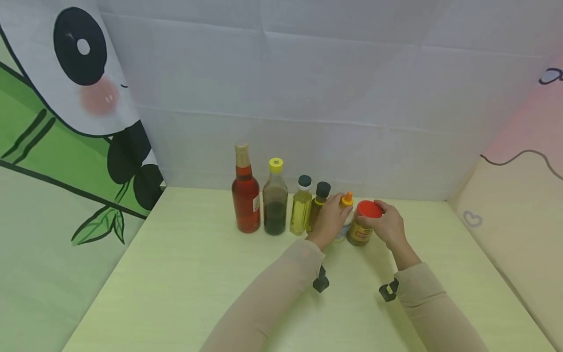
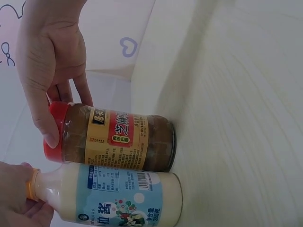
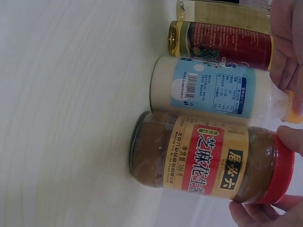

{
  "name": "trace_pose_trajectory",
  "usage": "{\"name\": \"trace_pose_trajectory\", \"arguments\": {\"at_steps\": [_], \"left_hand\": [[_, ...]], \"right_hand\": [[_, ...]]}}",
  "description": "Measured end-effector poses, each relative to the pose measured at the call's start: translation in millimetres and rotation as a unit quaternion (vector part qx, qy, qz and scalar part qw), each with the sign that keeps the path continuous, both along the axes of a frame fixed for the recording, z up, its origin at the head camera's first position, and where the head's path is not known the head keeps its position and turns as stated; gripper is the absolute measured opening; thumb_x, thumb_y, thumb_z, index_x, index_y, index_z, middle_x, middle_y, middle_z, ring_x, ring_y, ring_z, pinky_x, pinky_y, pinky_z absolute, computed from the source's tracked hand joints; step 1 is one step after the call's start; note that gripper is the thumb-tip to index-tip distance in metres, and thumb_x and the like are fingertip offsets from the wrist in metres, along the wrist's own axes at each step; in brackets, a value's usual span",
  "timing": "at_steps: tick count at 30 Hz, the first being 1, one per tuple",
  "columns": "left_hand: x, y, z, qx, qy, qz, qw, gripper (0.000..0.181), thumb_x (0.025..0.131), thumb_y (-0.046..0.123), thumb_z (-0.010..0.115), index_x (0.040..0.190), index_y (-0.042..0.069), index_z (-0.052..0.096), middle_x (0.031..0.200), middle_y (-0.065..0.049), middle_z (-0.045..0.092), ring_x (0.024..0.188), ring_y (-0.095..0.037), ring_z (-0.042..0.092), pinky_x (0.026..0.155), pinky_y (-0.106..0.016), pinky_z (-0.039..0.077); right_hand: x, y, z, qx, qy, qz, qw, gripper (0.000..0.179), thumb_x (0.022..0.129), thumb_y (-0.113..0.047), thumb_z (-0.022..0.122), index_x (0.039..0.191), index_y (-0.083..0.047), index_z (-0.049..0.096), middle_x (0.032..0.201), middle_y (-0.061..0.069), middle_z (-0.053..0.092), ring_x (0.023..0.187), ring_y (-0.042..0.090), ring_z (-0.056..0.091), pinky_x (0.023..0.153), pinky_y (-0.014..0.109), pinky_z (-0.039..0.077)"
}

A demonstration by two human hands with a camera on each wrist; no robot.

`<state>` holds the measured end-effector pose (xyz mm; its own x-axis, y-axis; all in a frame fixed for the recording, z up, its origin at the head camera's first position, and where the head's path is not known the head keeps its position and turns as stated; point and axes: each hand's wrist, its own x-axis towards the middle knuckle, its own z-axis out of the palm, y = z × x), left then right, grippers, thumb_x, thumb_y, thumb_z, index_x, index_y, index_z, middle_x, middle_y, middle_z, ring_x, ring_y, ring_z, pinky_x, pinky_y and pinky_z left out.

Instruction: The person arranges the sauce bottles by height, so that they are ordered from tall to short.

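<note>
My left hand (image 1: 332, 222) grips the neck and orange-yellow cap of a salad dressing squeeze bottle (image 2: 128, 194), which has a pale blue label and creamy contents. With thumb and fingers around its red lid, my right hand (image 1: 389, 227) holds a jar of sesame peanut butter (image 3: 203, 158). Jar and bottle stand upright side by side on the table, very close together. An olive oil bottle (image 3: 220, 42) with a dark red label stands just left of the dressing bottle; in the head view my left hand partly hides both bottles.
Further left in the row stand a light yellow oil bottle (image 1: 301, 210), a dark sauce bottle (image 1: 275, 215) with a yellow cap, and a tall red bottle (image 1: 246, 200). Behind them rises a white cloth backdrop (image 1: 308, 98). The pale table (image 1: 184, 283) extends toward me.
</note>
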<state>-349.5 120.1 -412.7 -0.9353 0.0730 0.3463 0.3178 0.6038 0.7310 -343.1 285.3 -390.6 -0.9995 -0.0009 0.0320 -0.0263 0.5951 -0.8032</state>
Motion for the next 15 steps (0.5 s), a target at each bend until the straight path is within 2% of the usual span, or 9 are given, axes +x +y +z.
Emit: {"name": "trace_pose_trajectory", "arguments": {"at_steps": [3,9,11,15], "left_hand": [[0.6,-1.2,0.7,0.013,-0.004,0.002,0.9999,0.041,0.098,0.025,0.061,0.133,0.006,0.054,0.125,-0.006,0.059,0.114,-0.016,0.057,0.095,-0.027,0.047],[6.2,-5.3,2.1,0.032,-0.015,-0.007,0.9993,0.052,0.099,0.026,0.06,0.144,0.006,0.046,0.143,-0.008,0.049,0.131,-0.02,0.045,0.106,-0.032,0.037],[11.3,-8.4,2.4,0.036,-0.003,-0.012,0.9993,0.053,0.099,0.027,0.059,0.145,0.005,0.044,0.145,-0.008,0.047,0.133,-0.02,0.042,0.107,-0.033,0.035],[26.7,-19.2,1.2,0.046,0.046,-0.028,0.9975,0.048,0.099,0.024,0.058,0.142,0.004,0.048,0.142,-0.008,0.049,0.132,-0.022,0.044,0.106,-0.033,0.036]], "right_hand": [[0.5,-2.0,-1.3,0.02,0.018,0.009,0.9996,0.084,0.086,-0.025,0.075,0.149,0.005,0.029,0.146,0.029,0.034,0.125,0.045,0.042,0.099,0.053,0.042],[10.7,-9.9,1.8,0.08,0.095,0.017,0.9922,0.079,0.089,-0.024,0.073,0.146,0.009,0.029,0.148,0.031,0.027,0.127,0.049,0.038,0.099,0.057,0.041],[15.8,-13.7,3.7,0.084,0.114,0.018,0.9897,0.076,0.09,-0.023,0.072,0.146,0.009,0.031,0.149,0.03,0.027,0.128,0.049,0.038,0.1,0.058,0.039],[25.9,-20.5,2.1,0.08,0.148,0.022,0.9854,0.068,0.092,-0.018,0.069,0.145,0.008,0.034,0.149,0.029,0.028,0.131,0.049,0.035,0.102,0.059,0.036]]}}
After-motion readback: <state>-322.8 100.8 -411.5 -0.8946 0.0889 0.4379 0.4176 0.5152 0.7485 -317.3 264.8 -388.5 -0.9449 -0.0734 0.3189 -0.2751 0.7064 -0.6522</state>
